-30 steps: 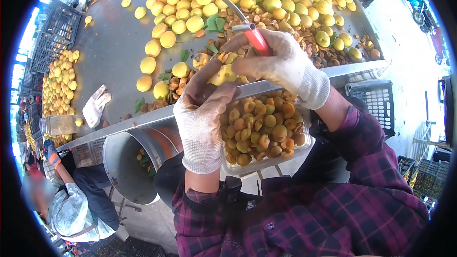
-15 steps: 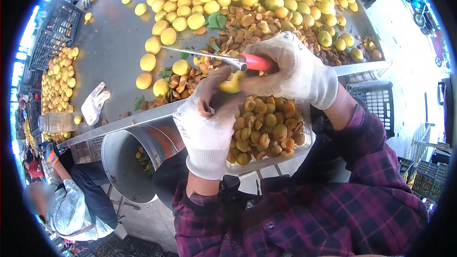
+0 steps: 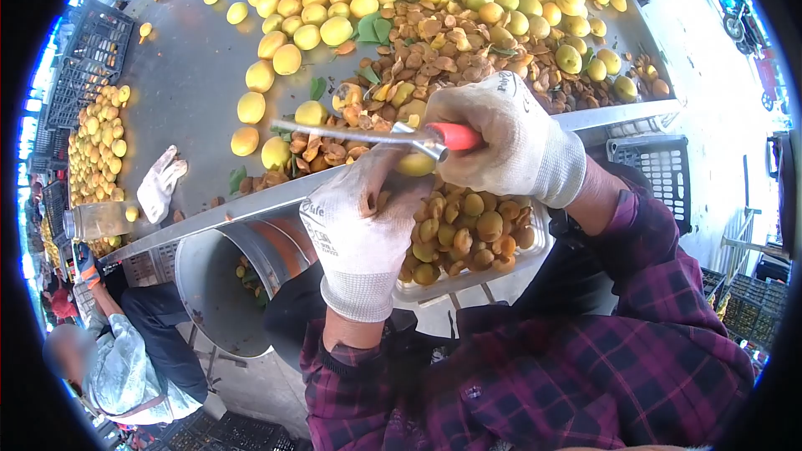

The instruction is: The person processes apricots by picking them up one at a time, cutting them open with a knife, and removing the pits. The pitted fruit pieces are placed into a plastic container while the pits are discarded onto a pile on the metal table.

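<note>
Apricot point(image 3: 415, 164) sits pinched between both my gloved hands, just above the near edge of the tabletop point(image 3: 192, 75). My left hand point(image 3: 363, 217) is clenched around its underside, and my right hand point(image 3: 501, 138) is clamped on the red handle of a knife point(image 3: 376, 134) whose blade points left across the fruit. Directly below lies a tray point(image 3: 539, 242) filled with halved apricots. Whole yellow fruit and brown pits point(image 3: 434, 42) are heaped on the tabletop beyond. A metal bucket point(image 3: 217, 284) hangs under the edge to my left.
</note>
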